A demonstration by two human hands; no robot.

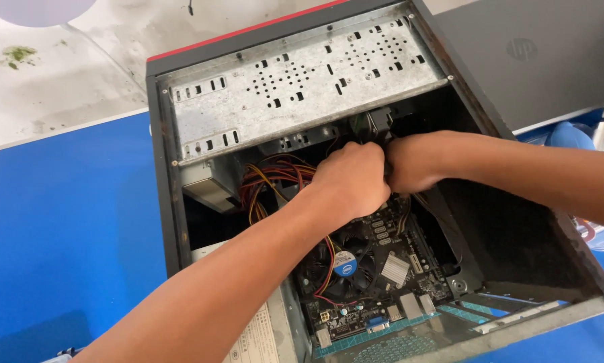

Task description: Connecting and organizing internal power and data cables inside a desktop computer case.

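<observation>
Inside the open computer case (181,222), just below the drive cage (295,74), the left hand (352,178) and right hand (409,161) are curled tight, knuckles touching, around something hidden. Beside the left hand, coloured wires (275,175) risk snagging on the fan (345,265) beneath.

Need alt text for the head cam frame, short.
Two bare hands, left hand and right hand, meet fist to fist inside an open computer case lying on a blue table, just under its metal drive cage. Below them sit coloured wires and a cooling fan.
</observation>
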